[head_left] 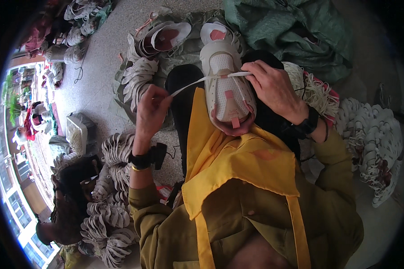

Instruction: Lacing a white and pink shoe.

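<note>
Olive shirt point(224, 206), white lace point(188, 86) between both grips point(153, 105) point(274, 87)

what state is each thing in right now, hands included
left hand: pinching the lace
right hand: pinching the lace
lace: stretched between the hands, across the shoe
shoe: opening up, toe pointing away
yellow apron: worn, creased
green sack: crumpled

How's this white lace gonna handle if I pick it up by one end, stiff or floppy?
Probably floppy: the lace looks thin and flat, and it is drawn out between the left hand and right hand across the shoe. It's likely light, being so narrow. Pushed endwise, that slim strip would probably buckle.
</note>
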Demonstrator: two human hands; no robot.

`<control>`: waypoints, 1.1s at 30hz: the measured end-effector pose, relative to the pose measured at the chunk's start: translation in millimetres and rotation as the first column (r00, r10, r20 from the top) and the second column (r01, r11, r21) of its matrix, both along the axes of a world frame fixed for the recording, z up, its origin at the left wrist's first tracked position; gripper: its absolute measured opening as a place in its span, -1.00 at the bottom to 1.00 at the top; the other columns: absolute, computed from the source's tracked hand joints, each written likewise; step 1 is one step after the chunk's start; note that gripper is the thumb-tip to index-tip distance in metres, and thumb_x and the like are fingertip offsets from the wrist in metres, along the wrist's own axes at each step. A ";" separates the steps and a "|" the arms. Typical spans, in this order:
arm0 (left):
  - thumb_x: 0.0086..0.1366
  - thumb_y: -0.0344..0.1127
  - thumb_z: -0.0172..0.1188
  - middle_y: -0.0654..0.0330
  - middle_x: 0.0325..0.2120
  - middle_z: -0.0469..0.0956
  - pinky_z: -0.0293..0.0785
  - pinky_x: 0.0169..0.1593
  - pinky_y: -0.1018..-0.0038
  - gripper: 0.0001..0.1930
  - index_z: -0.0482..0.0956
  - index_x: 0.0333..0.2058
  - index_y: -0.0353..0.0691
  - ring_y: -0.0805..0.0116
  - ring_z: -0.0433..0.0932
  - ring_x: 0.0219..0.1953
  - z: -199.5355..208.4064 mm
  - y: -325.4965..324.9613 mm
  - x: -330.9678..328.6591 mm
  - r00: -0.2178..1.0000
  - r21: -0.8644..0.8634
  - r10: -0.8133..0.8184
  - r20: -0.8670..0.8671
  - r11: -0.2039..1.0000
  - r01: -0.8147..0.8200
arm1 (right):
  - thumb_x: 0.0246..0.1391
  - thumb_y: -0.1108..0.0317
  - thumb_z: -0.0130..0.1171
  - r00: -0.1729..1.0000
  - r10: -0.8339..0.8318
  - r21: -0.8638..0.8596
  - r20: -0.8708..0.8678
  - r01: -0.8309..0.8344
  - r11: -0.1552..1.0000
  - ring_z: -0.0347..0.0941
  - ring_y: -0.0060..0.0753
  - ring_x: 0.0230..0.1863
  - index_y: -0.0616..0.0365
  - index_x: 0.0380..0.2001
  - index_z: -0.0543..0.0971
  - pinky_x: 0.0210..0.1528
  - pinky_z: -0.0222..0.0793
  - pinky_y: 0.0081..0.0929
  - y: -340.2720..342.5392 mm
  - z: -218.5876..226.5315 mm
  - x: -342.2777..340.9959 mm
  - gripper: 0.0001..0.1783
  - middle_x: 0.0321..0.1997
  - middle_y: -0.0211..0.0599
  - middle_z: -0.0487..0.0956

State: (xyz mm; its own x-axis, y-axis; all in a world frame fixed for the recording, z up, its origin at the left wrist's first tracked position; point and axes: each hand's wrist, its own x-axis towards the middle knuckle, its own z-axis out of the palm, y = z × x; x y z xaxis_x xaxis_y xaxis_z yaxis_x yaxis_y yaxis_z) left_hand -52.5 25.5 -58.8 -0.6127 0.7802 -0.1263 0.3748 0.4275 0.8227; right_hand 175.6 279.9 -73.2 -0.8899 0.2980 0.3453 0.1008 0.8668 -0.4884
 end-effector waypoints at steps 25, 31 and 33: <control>0.35 -0.53 0.17 -0.02 -0.40 0.48 0.42 -0.38 0.11 -0.90 0.41 -0.27 -0.26 -0.15 0.55 -0.39 11.8 9.0 26.5 0.866 -0.018 -0.150 -0.477 0.987 0.161 | 0.22 0.49 0.17 1.000 -0.016 0.065 -0.016 0.017 0.998 0.59 -0.10 -0.40 0.17 -0.10 0.50 -0.43 0.52 -0.30 -1.6 6.2 9.3 -0.81 -0.32 -0.22 0.50; 0.32 -0.56 0.17 -0.03 -0.41 0.42 0.40 -0.37 0.09 -0.90 0.43 -0.28 -0.26 -0.18 0.51 -0.39 16.8 -6.0 17.9 0.841 -0.017 -0.108 -0.531 0.993 0.117 | 0.18 0.53 0.19 1.000 -0.022 0.127 0.005 0.021 0.992 0.60 -0.16 -0.33 0.23 -0.11 0.54 -0.38 0.55 -0.32 3.7 3.4 16.6 -0.79 -0.27 -0.22 0.51; 0.31 -0.57 0.18 -0.04 -0.41 0.42 0.41 -0.37 0.10 -0.90 0.44 -0.28 -0.27 -0.18 0.50 -0.40 19.2 -19.2 14.5 0.817 -0.017 -0.060 -0.574 0.998 0.060 | 0.16 0.56 0.20 0.998 -0.050 0.143 -0.028 0.053 0.988 0.62 -0.17 -0.30 0.25 -0.08 0.56 -0.35 0.57 -0.33 5.3 5.9 19.1 -0.76 -0.24 -0.22 0.53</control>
